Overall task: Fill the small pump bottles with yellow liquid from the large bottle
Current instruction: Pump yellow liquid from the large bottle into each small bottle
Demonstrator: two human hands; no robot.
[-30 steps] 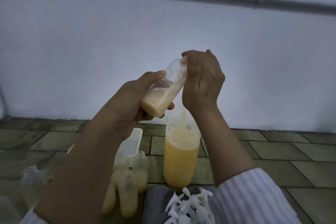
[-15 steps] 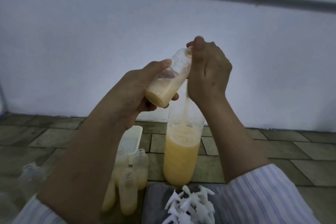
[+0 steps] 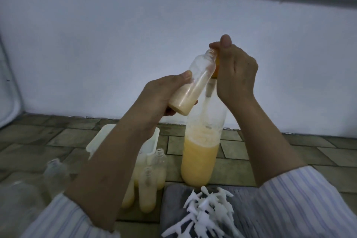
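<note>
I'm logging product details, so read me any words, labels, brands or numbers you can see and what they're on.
No readable text anywhere.
small bottle in the left hand: clear, no label.
large bottle: no label visible.
white pump heads: plain.
right hand hides what it grips; only an orange bit shows.

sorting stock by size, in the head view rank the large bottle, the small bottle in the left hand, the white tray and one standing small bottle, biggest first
1. large bottle
2. white tray, partly hidden by the arm, so unsure
3. held small bottle and standing small bottle: look alike; nearness makes ranking unsure
</note>
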